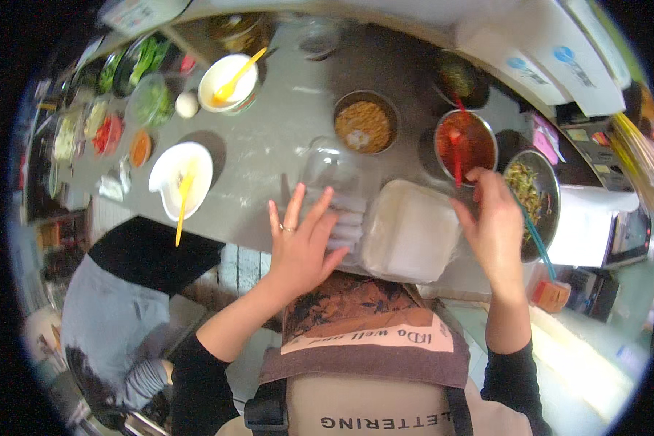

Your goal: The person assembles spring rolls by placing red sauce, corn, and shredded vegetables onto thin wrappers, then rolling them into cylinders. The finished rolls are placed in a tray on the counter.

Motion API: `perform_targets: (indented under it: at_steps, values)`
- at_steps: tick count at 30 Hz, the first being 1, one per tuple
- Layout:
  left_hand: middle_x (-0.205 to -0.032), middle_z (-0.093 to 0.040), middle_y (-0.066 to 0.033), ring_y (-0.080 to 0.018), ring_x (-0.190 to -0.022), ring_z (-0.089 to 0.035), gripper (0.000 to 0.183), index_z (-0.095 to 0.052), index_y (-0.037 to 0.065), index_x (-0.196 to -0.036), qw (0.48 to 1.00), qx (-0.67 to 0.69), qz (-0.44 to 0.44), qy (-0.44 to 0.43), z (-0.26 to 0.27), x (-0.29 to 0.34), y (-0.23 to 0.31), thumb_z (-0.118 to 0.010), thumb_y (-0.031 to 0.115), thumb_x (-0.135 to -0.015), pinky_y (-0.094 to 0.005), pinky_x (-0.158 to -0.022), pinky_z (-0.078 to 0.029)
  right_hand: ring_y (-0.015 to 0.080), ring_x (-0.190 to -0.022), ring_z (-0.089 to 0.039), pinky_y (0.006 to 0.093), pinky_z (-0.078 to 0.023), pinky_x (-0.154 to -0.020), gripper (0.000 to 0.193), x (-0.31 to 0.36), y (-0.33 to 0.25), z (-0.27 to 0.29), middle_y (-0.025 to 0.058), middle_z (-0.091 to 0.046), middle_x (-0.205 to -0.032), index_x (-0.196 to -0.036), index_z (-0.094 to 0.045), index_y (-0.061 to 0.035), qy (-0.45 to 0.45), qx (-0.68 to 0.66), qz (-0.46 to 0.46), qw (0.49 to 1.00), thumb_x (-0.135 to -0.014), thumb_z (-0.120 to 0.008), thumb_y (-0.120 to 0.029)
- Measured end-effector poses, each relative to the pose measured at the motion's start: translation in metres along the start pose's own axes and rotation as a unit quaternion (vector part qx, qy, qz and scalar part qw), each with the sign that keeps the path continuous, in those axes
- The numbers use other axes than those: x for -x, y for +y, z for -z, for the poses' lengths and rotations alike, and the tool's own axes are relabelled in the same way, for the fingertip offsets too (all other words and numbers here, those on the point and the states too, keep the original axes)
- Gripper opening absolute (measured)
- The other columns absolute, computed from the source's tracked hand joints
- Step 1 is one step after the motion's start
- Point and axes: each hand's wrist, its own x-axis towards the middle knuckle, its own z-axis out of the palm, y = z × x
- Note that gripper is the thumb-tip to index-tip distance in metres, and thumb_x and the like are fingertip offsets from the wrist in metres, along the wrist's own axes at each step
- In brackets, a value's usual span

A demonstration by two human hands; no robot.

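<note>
My left hand [305,236] is spread flat, ring on one finger, over the edge of a clear plastic container [338,171] with white, ridged-looking contents. Beside it lies a white, translucent rectangular takeaway box [412,232]. My right hand [493,229] is raised to the right of this box, thumb and index finger apart, nothing visible between them. Its fingertips are close to the handle of a red spoon [456,156]. That spoon rests in a metal bowl of red sauce [479,145]. Under and beside the right wrist is a metal bowl of chopped greens [528,190].
A bowl of brown crumbly food [365,125] stands at the back. To the left are a white bowl [168,156] and a white tub [214,73], each with a yellow spoon, plus an egg [187,105] and vegetables. A teal handle [534,232] juts past the table's right edge. Another person sits at left.
</note>
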Motion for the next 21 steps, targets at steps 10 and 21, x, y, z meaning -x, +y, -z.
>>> perform_targets:
  at_steps: [10, 21]
  values:
    - [-0.142, -0.042, -0.0161, -0.0442, -0.138, -0.024, 0.032, -0.062, 0.008, -0.108, 0.986, 0.144, -0.087, 0.003, 0.004, -0.072, 0.065, -0.068, 0.022, -0.080, -0.0661, -0.107, -0.014, 0.0276, -0.073, -0.067, 0.0321, -0.051, -0.065, 0.011, -0.047, 0.064, -0.013, 0.0168, -0.068, -0.084, -0.090, -0.068, 0.0019, 0.120, -0.212, 0.013, 0.970, -0.083, -0.067, -0.007]
    - [-0.141, -0.043, -0.0175, -0.0439, -0.137, -0.024, 0.029, -0.062, 0.008, -0.107, 0.989, 0.131, -0.067, -0.027, -0.010, -0.070, 0.069, -0.066, 0.019, -0.081, -0.0627, -0.109, -0.013, 0.0147, -0.061, -0.058, 0.0254, -0.047, -0.056, 0.021, -0.041, 0.066, -0.036, 0.0133, -0.068, -0.087, -0.107, -0.064, 0.0042, 0.046, -0.395, -0.041, 0.917, -0.095, -0.053, -0.010]
